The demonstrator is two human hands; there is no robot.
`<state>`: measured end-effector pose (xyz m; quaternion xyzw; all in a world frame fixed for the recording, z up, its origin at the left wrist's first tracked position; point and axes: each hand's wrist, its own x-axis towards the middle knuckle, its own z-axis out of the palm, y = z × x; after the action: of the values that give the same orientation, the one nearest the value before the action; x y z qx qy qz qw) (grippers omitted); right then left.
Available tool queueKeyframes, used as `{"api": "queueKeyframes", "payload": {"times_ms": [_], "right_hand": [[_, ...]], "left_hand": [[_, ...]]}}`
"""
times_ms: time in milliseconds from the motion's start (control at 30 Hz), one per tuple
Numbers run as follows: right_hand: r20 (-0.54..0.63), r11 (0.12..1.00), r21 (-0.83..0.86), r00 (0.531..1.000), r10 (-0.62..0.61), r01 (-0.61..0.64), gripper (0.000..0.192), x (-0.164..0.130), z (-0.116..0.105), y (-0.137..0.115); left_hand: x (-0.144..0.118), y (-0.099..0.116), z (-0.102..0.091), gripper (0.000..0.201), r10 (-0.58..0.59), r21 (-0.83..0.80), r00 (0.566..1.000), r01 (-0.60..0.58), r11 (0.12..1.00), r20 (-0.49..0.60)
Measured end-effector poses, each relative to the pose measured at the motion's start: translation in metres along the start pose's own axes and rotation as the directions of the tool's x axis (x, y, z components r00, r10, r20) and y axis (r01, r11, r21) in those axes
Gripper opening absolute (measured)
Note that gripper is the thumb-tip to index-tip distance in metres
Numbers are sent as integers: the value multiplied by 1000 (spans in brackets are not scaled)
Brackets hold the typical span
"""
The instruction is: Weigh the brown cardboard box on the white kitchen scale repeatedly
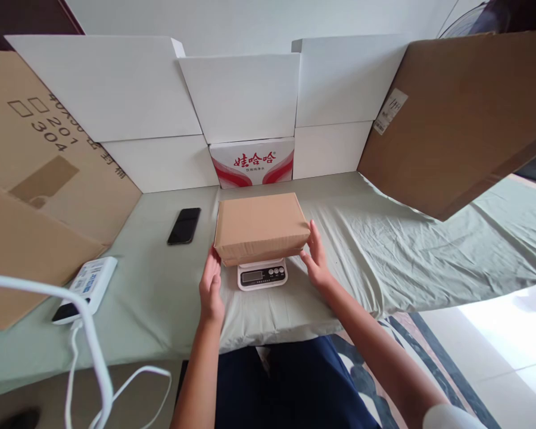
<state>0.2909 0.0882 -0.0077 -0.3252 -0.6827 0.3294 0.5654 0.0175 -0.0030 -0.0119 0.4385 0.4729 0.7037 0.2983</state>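
Note:
A brown cardboard box [261,220] rests on top of a small white digital scale [262,277], covering its weighing plate. Only the scale's front panel shows, with a dark display and several round buttons. At the box's left front corner is my left hand [211,286], its fingers along the side and partly hidden. My right hand [315,256] holds the right front corner, with fingers on the side and the thumb near the lower edge. Between them, the two hands hold the box.
A black phone [184,226] lies on the green cloth [161,298] to the left. Farther left are a white power bank [87,289] and a white cable [89,333]. White boxes [245,95] form a back wall, flanked by large cardboard panels [464,119].

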Motion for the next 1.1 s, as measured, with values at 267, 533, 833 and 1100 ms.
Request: {"api": "queueKeyframes", "payload": {"times_ms": [267, 533, 833, 1100], "right_hand": [[40, 998, 4, 997, 69, -69, 83, 2, 0, 2], [58, 997, 34, 996, 66, -68, 84, 7, -1, -10], [32, 995, 104, 999, 2, -5, 94, 117, 25, 10], [61, 981, 108, 986, 153, -159, 82, 119, 41, 64]], "left_hand": [[-1, -13, -5, 78, -62, 11, 998, 61, 998, 31], [-1, -11, -5, 73, -90, 29, 995, 88, 996, 36], [127, -3, 33, 59, -44, -69, 998, 48, 996, 53], [142, -59, 33, 52, -157, -37, 987, 157, 987, 25]]}}
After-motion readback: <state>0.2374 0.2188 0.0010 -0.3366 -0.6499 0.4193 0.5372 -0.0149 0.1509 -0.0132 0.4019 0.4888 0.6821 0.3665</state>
